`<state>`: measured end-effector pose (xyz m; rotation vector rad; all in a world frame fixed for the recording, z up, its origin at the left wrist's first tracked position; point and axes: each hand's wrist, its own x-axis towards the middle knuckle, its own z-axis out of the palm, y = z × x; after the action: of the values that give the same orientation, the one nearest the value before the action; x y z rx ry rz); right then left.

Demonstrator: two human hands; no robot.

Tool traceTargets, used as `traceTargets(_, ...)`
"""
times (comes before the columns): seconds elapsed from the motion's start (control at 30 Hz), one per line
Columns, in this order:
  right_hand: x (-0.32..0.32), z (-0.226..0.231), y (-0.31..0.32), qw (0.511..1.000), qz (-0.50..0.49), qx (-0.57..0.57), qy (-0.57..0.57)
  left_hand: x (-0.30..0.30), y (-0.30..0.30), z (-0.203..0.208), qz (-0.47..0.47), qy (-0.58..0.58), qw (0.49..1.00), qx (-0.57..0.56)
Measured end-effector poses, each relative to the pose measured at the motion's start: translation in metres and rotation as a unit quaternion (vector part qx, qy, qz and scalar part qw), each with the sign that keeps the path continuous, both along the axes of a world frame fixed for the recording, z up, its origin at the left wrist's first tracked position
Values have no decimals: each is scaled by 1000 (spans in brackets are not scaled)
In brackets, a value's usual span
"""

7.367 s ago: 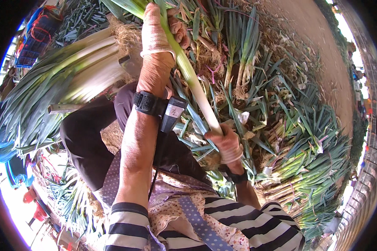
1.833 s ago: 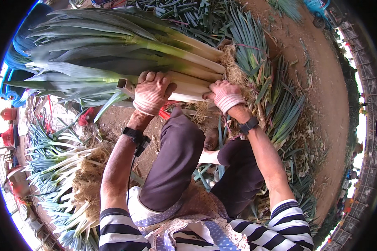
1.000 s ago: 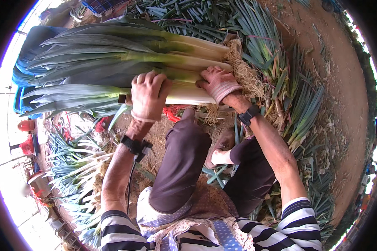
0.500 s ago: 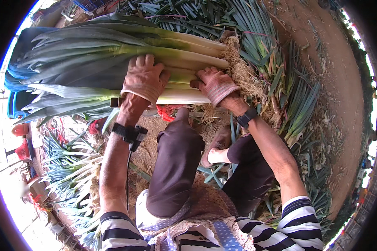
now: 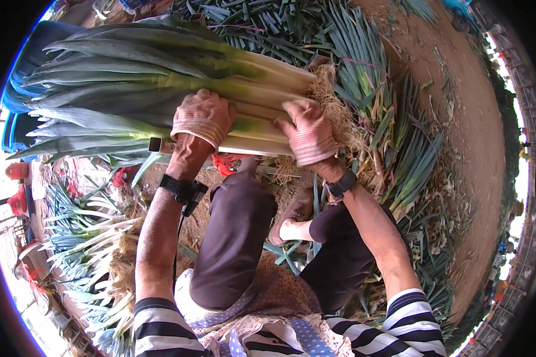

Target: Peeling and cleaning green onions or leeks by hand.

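Observation:
A thick bundle of leeks (image 5: 113, 83) lies crosswise in front of me, dark leaves to the left and pale stalks to the right. My left hand (image 5: 202, 119), in a dusty pinkish glove with a striped cuff, presses on the middle of the bundle, its fingers curled over the near leeks. Under it, the undersides of the fingers are hidden. Close to the root end, my right hand (image 5: 308, 132), gloved alike, rests over the white stalks with thumb and fingers apart. Stringy roots (image 5: 339, 110) stick out just beyond it.
A metal bar end (image 5: 155, 144) shows beneath the bundle, beside red ties (image 5: 225, 163). More leeks (image 5: 92, 226) lie on the ground at left, and tied bunches (image 5: 357, 59) are piled at the far right. Bare earth (image 5: 476, 149) stretches along the right. My knee (image 5: 241, 202) is close to the bundle.
My right hand has shifted slightly toward me on the stalks, its fingers straighter. The left hand's fingers are curled more tightly. The whole view has shifted a little.

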<state>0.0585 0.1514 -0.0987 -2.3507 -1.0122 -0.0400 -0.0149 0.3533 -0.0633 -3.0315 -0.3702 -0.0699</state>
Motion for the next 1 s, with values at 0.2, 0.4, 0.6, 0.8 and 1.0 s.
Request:
traceTargets(0.2, 45, -8, 13, 992, 10, -69, -101, 4, -3, -7, -29, -20, 999, -41)
traceTargets(0.4, 23, -7, 16, 993, 28, -110, -41, -9, 8, -11, -48, -74, 996, -10)
traceTargets(0.6, 36, -21, 0, 990, 49, -133, -13, -4, 6, 4, -83, -301, 950, -22)
traceTargets(0.8, 26, -23, 9, 984, 56, -161, -58, 16, 41, 8, -76, -1, 989, 123)
traceTargets(1.0, 38, -19, 6, 993, 44, -106, 38, 27, 45, 14, -82, 2, 988, 127)
